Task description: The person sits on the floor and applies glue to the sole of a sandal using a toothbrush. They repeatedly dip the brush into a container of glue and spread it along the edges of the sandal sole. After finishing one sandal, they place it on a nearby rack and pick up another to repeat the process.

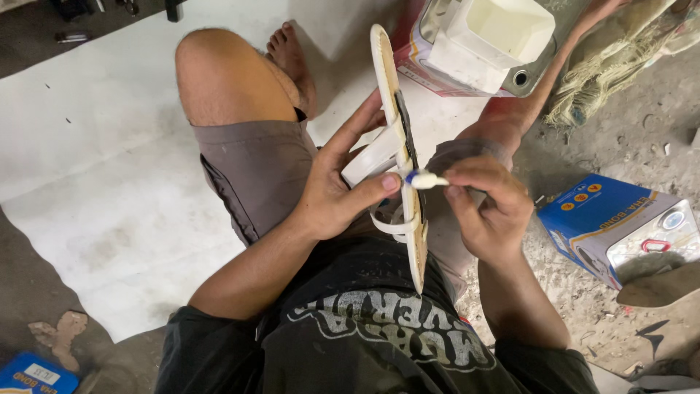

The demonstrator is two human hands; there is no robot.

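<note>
**Seated person brushing a sandal sole**

The left hand [332, 193] clamps a pale sandal sole [397, 138] on edge above the lap. The right hand [488, 201] pinches a small brush [425, 179] against its edge. A white glue container [485, 44] sits beyond the knees, and a blue box [616, 226] lies on the floor to the right.

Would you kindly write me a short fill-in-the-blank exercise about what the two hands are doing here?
1. The left hand grips a pale sandal sole turned on its ____.
2. The right hand pinches a small white brush with a ____ band.
3. The brush tip meets the sole beside the left ____.

Missing words: edge; blue; thumb
</note>
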